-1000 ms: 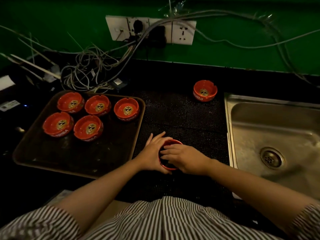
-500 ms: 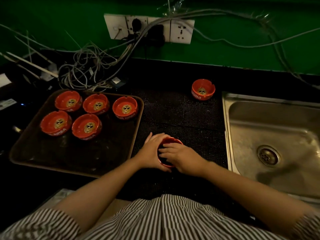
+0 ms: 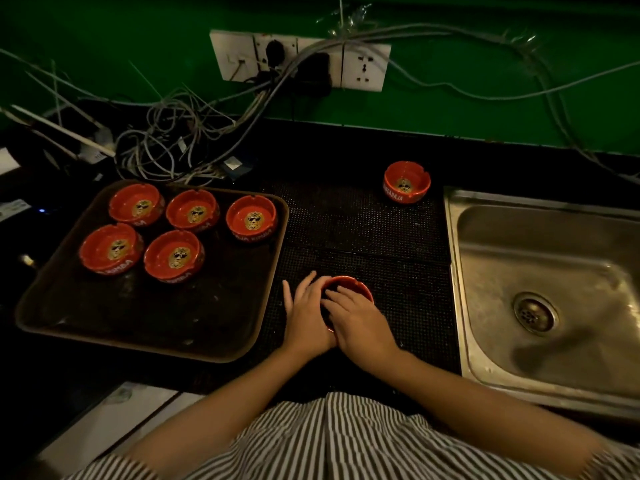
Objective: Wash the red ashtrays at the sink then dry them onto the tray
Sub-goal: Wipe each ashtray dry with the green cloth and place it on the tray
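Both hands unmoved, left hand (image 3: 306,315) cupping ashtray (image 3: 349,285), right hand (image 3: 360,323) fingers (image 3: 334,301) curled inside

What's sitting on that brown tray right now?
Five red ashtrays stand open side up on the tray, three in the back row, two in front. Its near half holds only faint smudges. A sixth ashtray, off the tray, is under both hands.

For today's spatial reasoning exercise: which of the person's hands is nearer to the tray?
The left hand. It grips the ashtray on the mat from the side facing the tray, close to its right edge. The right hand rests on that ashtray's other side, farther away.
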A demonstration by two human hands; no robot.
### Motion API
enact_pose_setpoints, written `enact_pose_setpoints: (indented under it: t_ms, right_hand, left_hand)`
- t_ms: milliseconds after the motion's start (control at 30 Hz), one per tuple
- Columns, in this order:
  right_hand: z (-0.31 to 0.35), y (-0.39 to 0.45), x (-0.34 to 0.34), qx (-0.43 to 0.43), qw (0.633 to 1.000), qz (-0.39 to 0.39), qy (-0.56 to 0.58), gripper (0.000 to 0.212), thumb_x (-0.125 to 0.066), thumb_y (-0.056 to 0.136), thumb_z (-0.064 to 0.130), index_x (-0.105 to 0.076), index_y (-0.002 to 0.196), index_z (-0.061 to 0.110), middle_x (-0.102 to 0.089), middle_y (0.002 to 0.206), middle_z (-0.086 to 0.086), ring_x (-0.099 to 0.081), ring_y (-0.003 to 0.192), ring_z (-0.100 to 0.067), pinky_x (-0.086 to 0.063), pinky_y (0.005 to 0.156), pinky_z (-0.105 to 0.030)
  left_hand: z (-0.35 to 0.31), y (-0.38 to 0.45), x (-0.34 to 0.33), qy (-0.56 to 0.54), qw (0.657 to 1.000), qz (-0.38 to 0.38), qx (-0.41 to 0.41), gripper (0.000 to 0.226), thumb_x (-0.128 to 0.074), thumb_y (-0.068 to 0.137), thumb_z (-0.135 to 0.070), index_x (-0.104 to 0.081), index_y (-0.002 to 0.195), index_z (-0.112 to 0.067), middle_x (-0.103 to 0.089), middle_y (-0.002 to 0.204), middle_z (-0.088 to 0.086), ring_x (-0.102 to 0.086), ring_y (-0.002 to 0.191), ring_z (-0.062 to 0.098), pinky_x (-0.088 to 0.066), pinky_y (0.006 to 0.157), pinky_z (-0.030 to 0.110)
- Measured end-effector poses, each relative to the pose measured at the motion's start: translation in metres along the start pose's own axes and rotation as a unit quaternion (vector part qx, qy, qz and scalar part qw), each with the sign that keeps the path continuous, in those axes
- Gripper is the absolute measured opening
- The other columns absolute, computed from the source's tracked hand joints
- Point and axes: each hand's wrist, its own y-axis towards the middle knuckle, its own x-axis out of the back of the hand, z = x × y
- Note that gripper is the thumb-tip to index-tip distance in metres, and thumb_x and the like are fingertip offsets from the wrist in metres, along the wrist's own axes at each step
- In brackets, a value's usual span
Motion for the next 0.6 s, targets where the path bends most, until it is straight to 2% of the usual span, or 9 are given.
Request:
enact_pose_setpoints:
  t_ms: [67, 133, 233, 300, 367, 400, 467, 533, 600]
  right_hand:
    - [-0.020, 0.002, 0.009, 0.107, 0.992, 0.059, 0.016, 0.036, -0.060, 0.089, 0.021, -0.064, 0.125, 0.014, -0.060, 0.133, -0.003, -0.049, 0.130, -0.021, -0.031, 0.113, -0.034]
    - [-0.040, 0.008, 0.021, 0.204, 0.971, 0.124, 0.029, 0.036, -0.056, 0.093, 0.022, -0.062, 0.128, 0.016, -0.056, 0.138, 0.000, -0.042, 0.135, -0.018, -0.024, 0.118, -0.031]
    - [-0.051, 0.015, 0.029, 0.231, 0.958, 0.168, 0.027, 0.036, -0.053, 0.096, 0.023, -0.060, 0.131, 0.016, -0.053, 0.141, 0.001, -0.039, 0.137, -0.016, -0.021, 0.118, -0.030]
    - [-0.043, 0.011, 0.024, 0.192, 0.973, 0.128, 0.014, 0.036, -0.054, 0.094, 0.024, -0.062, 0.127, 0.014, -0.057, 0.136, -0.003, -0.045, 0.132, -0.019, -0.029, 0.116, -0.033]
    - [-0.024, 0.004, 0.015, 0.092, 0.993, 0.070, 0.002, 0.040, -0.046, 0.091, 0.027, -0.065, 0.123, 0.013, -0.061, 0.130, -0.005, -0.052, 0.126, -0.022, -0.035, 0.112, -0.034]
    - [-0.011, 0.001, 0.011, 0.028, 0.998, 0.048, 0.001, 0.043, -0.042, 0.089, 0.028, -0.066, 0.122, 0.013, -0.062, 0.129, -0.005, -0.054, 0.124, -0.022, -0.035, 0.110, -0.034]
    - [0.011, -0.001, 0.003, -0.075, 0.997, 0.012, 0.001, 0.047, -0.037, 0.088, 0.029, -0.065, 0.122, 0.014, -0.062, 0.128, -0.003, -0.054, 0.124, -0.020, -0.036, 0.110, -0.035]
    - [0.023, -0.002, -0.001, -0.108, 0.994, -0.004, 0.009, 0.048, -0.036, 0.089, 0.030, -0.064, 0.124, 0.015, -0.061, 0.130, -0.002, -0.053, 0.125, -0.020, -0.037, 0.111, -0.037]
    - [0.017, -0.002, -0.001, -0.073, 0.997, -0.005, -0.002, 0.047, -0.037, 0.088, 0.030, -0.065, 0.123, 0.015, -0.062, 0.129, -0.002, -0.053, 0.125, -0.021, -0.035, 0.110, -0.036]
  left_hand:
    - [0.013, 0.014, 0.013, -0.019, 0.994, 0.087, -0.063, 0.111, -0.072, 0.052, -0.069, -0.035, 0.145, -0.021, -0.035, 0.150, -0.008, -0.016, 0.147, 0.008, 0.020, 0.117, 0.041]
    - [0.020, 0.030, 0.026, -0.023, 0.979, 0.167, -0.118, 0.120, -0.081, 0.045, -0.069, -0.034, 0.146, -0.023, -0.040, 0.149, -0.007, -0.013, 0.148, 0.008, 0.018, 0.117, 0.043]
    - [0.018, 0.038, 0.033, -0.017, 0.968, 0.200, -0.148, 0.122, -0.085, 0.048, -0.065, -0.030, 0.149, -0.023, -0.035, 0.153, -0.011, -0.003, 0.149, 0.005, 0.017, 0.118, 0.046]
    - [0.015, 0.023, 0.027, -0.010, 0.980, 0.152, -0.130, 0.122, -0.081, 0.051, -0.068, -0.029, 0.150, -0.021, -0.033, 0.154, -0.010, -0.001, 0.150, 0.006, 0.010, 0.119, 0.055]
    - [0.009, 0.002, 0.016, 0.017, 0.993, 0.082, -0.080, 0.118, -0.072, 0.056, -0.073, -0.029, 0.150, -0.017, -0.035, 0.154, -0.007, -0.006, 0.150, 0.010, 0.006, 0.119, 0.057]
    - [0.003, -0.008, 0.008, 0.031, 0.997, 0.044, -0.049, 0.110, -0.069, 0.063, -0.071, -0.030, 0.149, -0.015, -0.035, 0.152, -0.007, -0.008, 0.149, 0.012, 0.007, 0.120, 0.055]
    - [-0.006, -0.017, -0.007, 0.032, 0.999, -0.031, 0.011, 0.078, -0.066, 0.082, -0.047, -0.035, 0.146, -0.015, -0.037, 0.152, -0.004, -0.008, 0.149, 0.010, 0.006, 0.120, 0.053]
    - [-0.008, -0.016, -0.013, 0.022, 0.996, -0.072, 0.038, 0.058, -0.062, 0.091, -0.025, -0.040, 0.143, -0.014, -0.040, 0.151, 0.001, -0.008, 0.146, 0.003, 0.003, 0.121, 0.053]
    - [-0.001, -0.009, -0.010, 0.012, 0.999, -0.050, 0.005, 0.066, -0.067, 0.084, -0.032, -0.041, 0.142, -0.014, -0.040, 0.149, -0.002, -0.012, 0.146, 0.002, 0.010, 0.121, 0.048]
